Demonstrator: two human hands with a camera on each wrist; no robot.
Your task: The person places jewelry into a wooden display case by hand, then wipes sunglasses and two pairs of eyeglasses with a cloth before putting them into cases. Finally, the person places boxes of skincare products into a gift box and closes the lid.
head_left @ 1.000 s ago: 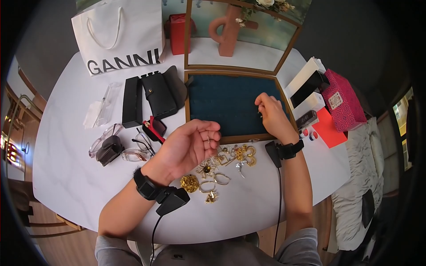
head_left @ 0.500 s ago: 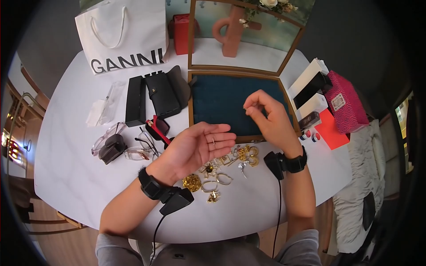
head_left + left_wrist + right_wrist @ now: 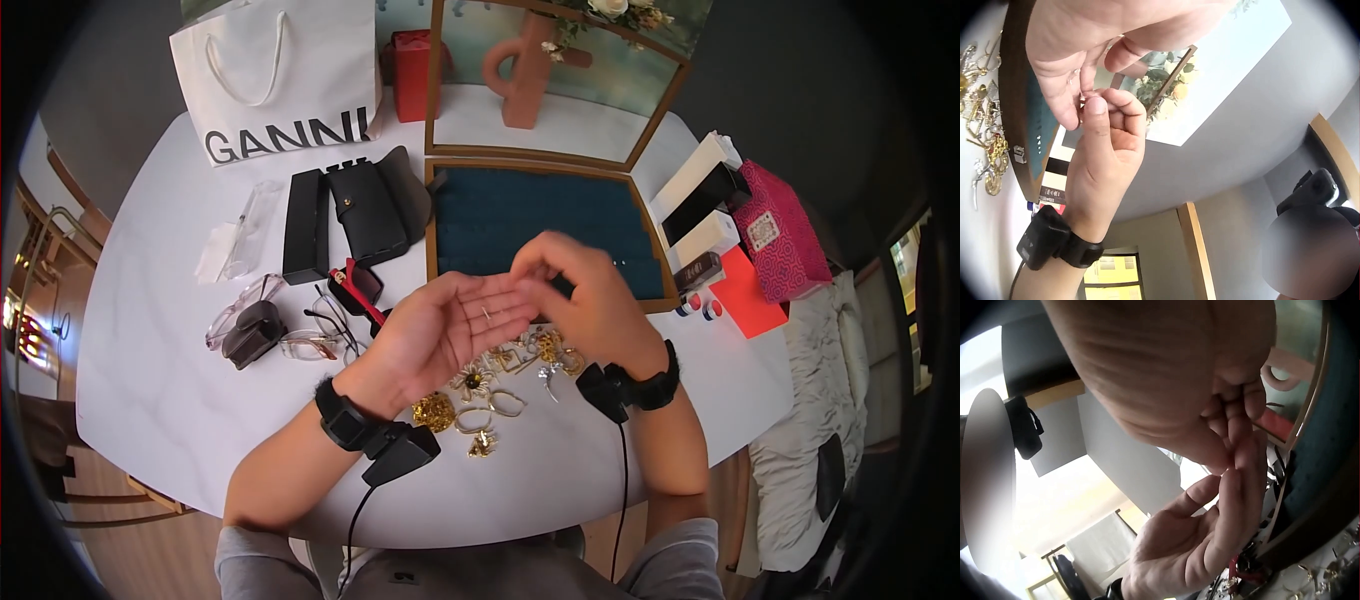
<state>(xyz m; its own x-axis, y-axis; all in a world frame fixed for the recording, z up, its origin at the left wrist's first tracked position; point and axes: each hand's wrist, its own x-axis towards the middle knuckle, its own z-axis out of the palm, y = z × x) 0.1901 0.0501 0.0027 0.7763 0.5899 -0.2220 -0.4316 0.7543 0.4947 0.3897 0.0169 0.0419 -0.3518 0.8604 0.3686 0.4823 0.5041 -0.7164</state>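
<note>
Palm up, my left hand (image 3: 450,325) is held out over the front of the jewellery box, its fingers nearly straight. A tiny silvery earring (image 3: 487,313) lies across those fingers. My right hand (image 3: 590,305) reaches in from the right, thumb and forefinger pinched together at the left fingertips. In the left wrist view a small glinting piece of jewellery (image 3: 1090,95) shows at that pinch; its shape is mostly hidden. The box's dark teal lining (image 3: 520,215) has a few small shiny studs (image 3: 1039,144) near its right side.
Gold and silver jewellery (image 3: 482,440) lies before the box, whose glazed lid (image 3: 655,110) stands raised behind. Eyeglasses (image 3: 310,345), black cases (image 3: 365,215) and a white paper bag (image 3: 270,80) are left. Small boxes (image 3: 700,175) and a pink box (image 3: 785,235) stand right.
My right hand has moved from over the box's right side, left and toward me, to the left fingertips. The left hand's fingers have straightened from a loose curl.
</note>
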